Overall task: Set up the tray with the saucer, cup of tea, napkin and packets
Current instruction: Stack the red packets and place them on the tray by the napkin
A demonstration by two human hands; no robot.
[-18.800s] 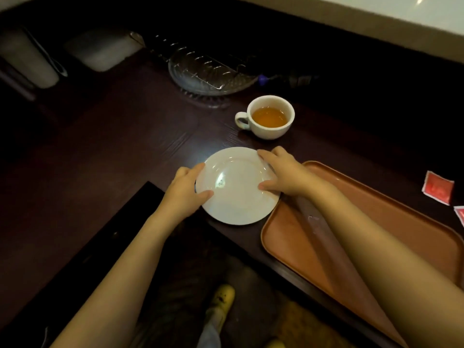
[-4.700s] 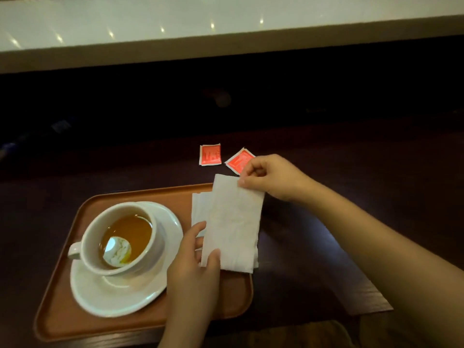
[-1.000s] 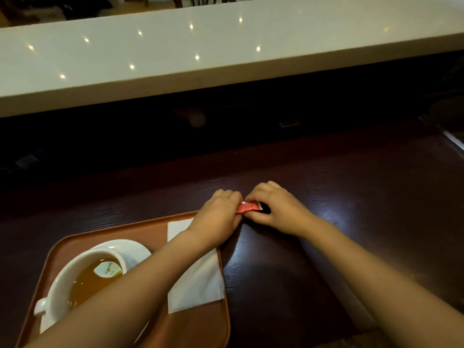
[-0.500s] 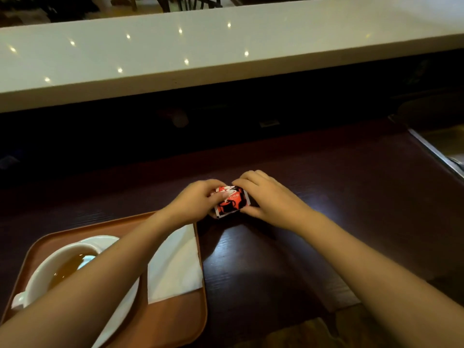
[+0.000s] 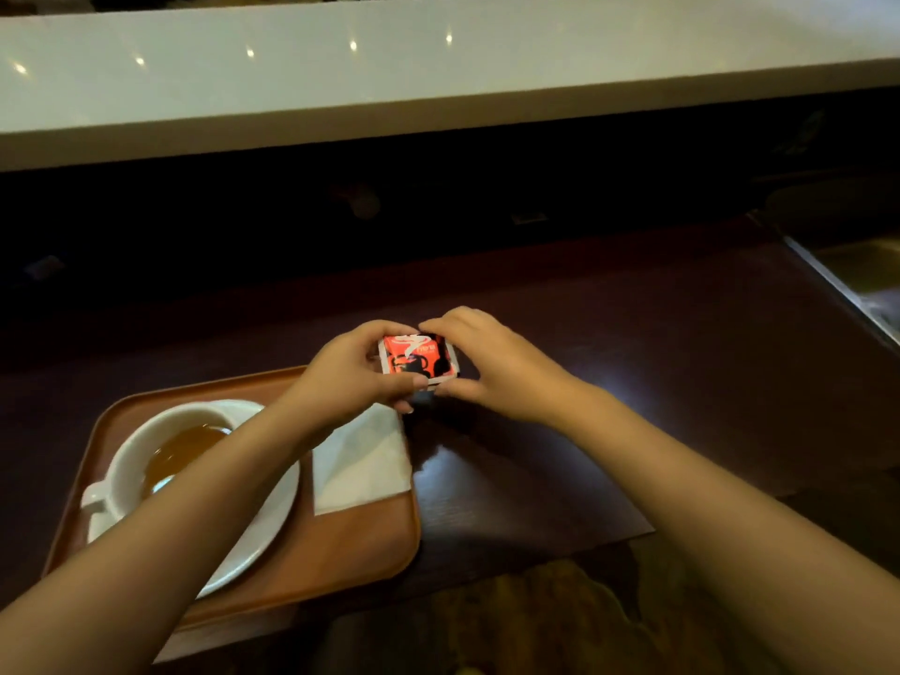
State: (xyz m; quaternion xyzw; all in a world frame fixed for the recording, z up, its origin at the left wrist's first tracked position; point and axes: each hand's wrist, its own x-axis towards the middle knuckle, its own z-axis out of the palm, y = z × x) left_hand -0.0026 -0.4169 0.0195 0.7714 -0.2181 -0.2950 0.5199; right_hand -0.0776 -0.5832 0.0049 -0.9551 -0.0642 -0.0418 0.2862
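An orange-brown tray (image 5: pixel 341 543) lies on the dark wooden table at lower left. On it stands a white saucer (image 5: pixel 263 528) with a white cup of tea (image 5: pixel 160 455); my left forearm crosses over both. A folded white napkin (image 5: pixel 360 460) lies on the tray's right side. My left hand (image 5: pixel 350 367) and my right hand (image 5: pixel 492 362) together pinch the red packets (image 5: pixel 414 355), stacked face up, just above the tray's far right corner. I cannot tell how many packets are in the stack.
A long white counter (image 5: pixel 438 80) runs across the back above a dark recess. A metal sink edge (image 5: pixel 847 289) shows at the far right. The table's front edge (image 5: pixel 535 548) is near my arms, with floor below.
Both hands have lifted the packets off the table, turned them face up and squared them together. The hands have drifted slightly toward the tray.
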